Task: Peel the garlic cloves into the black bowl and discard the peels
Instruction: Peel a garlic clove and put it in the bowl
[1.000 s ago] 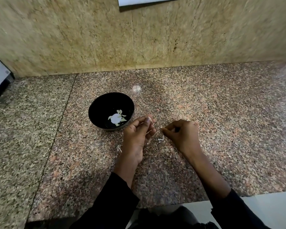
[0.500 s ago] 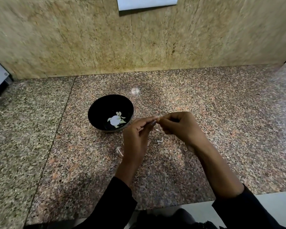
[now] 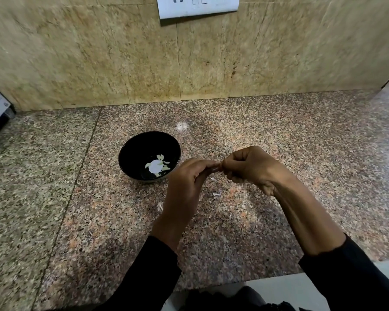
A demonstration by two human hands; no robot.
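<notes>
Wall (image 3: 99,52): tan stone at twelve o'clock, with a white socket plate (image 3: 198,5) at its top edge.
Counter (image 3: 301,142): speckled granite under my arms.
Black bowl (image 3: 130,151): at ten o'clock from my hands, just beside my left knuckles; pale peeled cloves (image 3: 157,166) lie in its bottom.
My left hand (image 3: 189,182): fingers curled, tips pinched narrow against the right hand's.
My right hand (image 3: 249,167): curled, thumb and fingertips pressed to the left's; what they hold I cannot tell.
Peel scraps (image 3: 217,193): on the counter at six o'clock below my fingertips.
</notes>
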